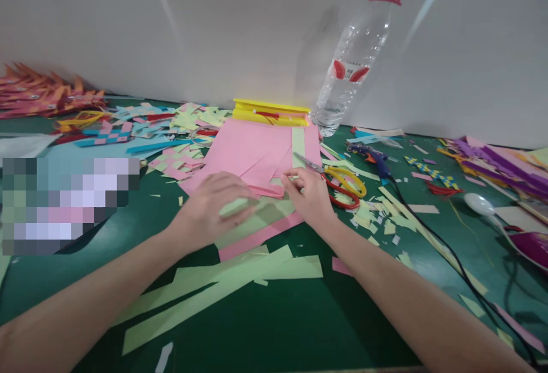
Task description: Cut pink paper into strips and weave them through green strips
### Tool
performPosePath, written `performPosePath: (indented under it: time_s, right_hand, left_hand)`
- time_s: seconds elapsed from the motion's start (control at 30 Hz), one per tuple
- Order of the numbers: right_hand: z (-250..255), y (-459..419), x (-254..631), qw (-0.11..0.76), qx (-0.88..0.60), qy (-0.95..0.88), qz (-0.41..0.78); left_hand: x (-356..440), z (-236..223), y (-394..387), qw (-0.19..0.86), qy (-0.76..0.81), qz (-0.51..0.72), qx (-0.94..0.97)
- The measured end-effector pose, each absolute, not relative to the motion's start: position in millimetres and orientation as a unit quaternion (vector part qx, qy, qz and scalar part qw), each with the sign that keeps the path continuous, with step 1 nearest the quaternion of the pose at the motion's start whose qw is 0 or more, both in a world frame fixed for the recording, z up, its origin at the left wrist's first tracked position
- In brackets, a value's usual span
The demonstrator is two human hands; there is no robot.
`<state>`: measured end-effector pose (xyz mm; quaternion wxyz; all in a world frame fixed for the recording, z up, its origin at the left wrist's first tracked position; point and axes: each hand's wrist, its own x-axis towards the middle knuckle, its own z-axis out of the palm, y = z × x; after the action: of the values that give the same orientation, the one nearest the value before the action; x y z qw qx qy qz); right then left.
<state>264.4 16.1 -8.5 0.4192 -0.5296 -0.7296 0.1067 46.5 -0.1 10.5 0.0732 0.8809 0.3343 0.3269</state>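
My left hand (216, 205) hovers palm-down over a light green paper strip (274, 213), fingers apart and slightly blurred. Green paper shows in the gap between its thumb and fingers. Curled with thumb and fingertips close together, my right hand (310, 193) is at the front right corner of a pink paper stack (244, 145). What its fingertips pinch, if anything, is too small to make out. Scissors (345, 185) with red and yellow handles lie just beyond that hand, blades pointing onto the stack. A pink strip (261, 238) lies below both hands.
Long green strips (214, 287) lie nearer me on the green table (274, 339). A tilted water bottle (351, 65) leans against the wall behind a yellow folded holder (246, 112). At right are a glue gun (370, 156) with its black cable and several paper scraps (372, 216).
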Motion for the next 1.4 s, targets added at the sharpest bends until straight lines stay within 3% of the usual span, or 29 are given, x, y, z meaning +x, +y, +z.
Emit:
performPosePath:
  time_s: [0.2, 0.6, 0.9, 1.13, 1.4]
  right_hand:
    - [-8, 14, 263, 0.454, -0.518, -0.722, 0.069]
    - [-6, 11, 265, 0.522, -0.488, -0.674, 0.185]
    - [-6, 7, 264, 0.504, -0.455, -0.734, 0.017]
    - [-2, 3, 262, 0.494, -0.437, -0.751, -0.015]
    - [-1, -1, 261, 0.489, -0.372, -0.787, -0.061]
  left_hand:
    - [54, 0, -6, 0.070, 0.261, 0.186, 0.945]
    - [47, 2, -2, 0.141, 0.339, 0.206, 0.907]
    - [48, 10, 3, 0.218, 0.409, 0.218, 0.859]
    - [43, 9, 7, 0.227, 0.383, 0.237, 0.863]
    - [44, 19, 2, 0.289, 0.484, 0.302, 0.768]
